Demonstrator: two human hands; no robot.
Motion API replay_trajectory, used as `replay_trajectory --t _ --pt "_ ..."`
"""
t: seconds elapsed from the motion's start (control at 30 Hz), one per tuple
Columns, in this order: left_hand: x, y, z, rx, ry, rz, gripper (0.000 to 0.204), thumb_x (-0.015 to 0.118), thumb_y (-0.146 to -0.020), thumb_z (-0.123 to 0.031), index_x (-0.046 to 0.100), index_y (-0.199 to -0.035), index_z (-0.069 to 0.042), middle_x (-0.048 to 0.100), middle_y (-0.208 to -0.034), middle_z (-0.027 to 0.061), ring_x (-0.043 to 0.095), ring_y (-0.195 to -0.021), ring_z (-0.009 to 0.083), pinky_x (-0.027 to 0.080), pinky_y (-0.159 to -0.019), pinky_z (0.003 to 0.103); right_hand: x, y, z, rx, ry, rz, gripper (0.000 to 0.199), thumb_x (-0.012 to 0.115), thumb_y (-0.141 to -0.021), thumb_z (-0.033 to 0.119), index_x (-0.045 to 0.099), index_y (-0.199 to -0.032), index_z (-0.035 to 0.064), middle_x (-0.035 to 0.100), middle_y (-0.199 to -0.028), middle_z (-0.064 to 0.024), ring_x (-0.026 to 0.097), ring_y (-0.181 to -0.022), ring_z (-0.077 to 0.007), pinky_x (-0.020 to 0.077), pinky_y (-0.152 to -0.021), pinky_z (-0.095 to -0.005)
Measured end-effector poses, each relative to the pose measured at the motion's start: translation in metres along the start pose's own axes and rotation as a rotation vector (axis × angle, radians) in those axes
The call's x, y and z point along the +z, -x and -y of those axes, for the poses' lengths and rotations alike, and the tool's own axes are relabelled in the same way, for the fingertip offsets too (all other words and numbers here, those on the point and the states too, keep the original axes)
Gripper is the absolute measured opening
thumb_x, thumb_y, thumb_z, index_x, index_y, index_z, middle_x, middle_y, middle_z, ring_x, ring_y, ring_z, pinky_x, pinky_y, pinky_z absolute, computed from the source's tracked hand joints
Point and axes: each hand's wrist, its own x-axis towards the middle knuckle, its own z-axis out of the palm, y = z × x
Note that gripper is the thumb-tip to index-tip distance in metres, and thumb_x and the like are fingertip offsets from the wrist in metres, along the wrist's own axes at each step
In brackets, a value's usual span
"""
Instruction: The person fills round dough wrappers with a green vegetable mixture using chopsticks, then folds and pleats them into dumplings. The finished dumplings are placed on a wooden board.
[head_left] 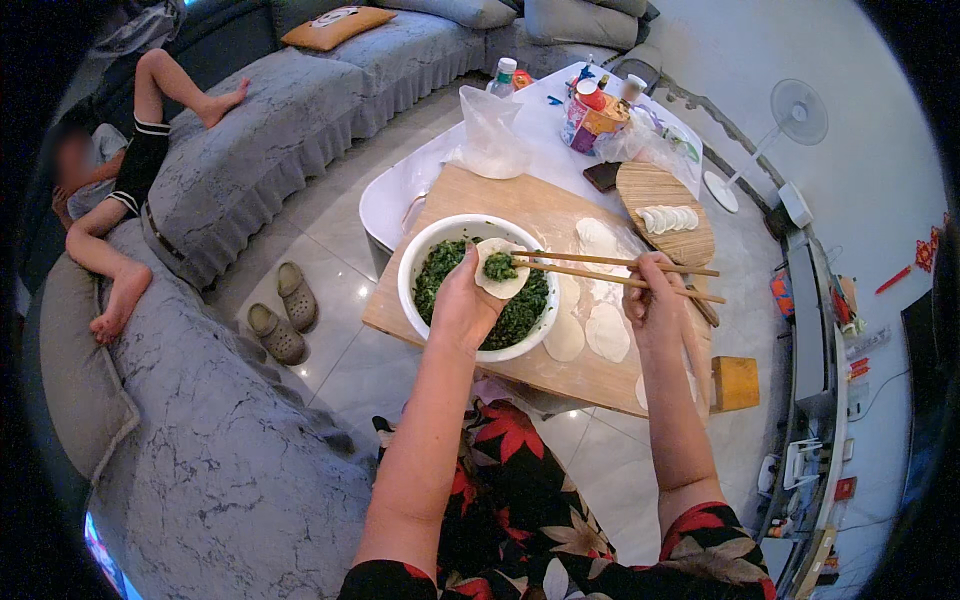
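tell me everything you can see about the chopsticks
The chopsticks are two long, slim, plain brown sticks that look wooden. The right grip holds them, with their rear ends sticking out beyond it to the right. They slant slightly downward across the picture from left to right, spreading apart toward those rear ends. Their close-set tips are at the green filling on the round dough wrapper in the left grip, apparently touching the filling, above the white bowl.
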Motion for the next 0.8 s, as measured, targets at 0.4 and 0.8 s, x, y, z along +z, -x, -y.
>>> replay_trajectory --t 0.4,0.8 --pt "-0.004 -0.002 0.002 -0.001 0.028 0.012 0.034 0.037 -0.1 -0.024 0.044 -0.122 0.001 0.054 -0.122 0.0161 0.053 -0.114 0.0296 0.045 -0.099 0.047 0.011 0.016 0.017 -0.166 0.323 -0.017 0.018 0.057 -0.09 0.02 0.054 -0.077 0.007 0.049 -0.054 0.0008 0.037 -0.039 -0.0037 0.0247 -0.035 -0.0184" --pt "-0.001 -0.001 0.001 0.015 0.043 -0.017 0.035 0.032 -0.101 -0.023 0.042 -0.123 0.002 0.052 -0.123 0.018 0.054 -0.113 0.0317 0.046 -0.097 0.047 0.017 0.019 0.015 -0.209 0.311 0.001 0.016 0.055 -0.092 0.016 0.051 -0.079 0.0078 0.047 -0.054 0.0017 0.035 -0.038 -0.0027 0.0238 -0.033 -0.0169"
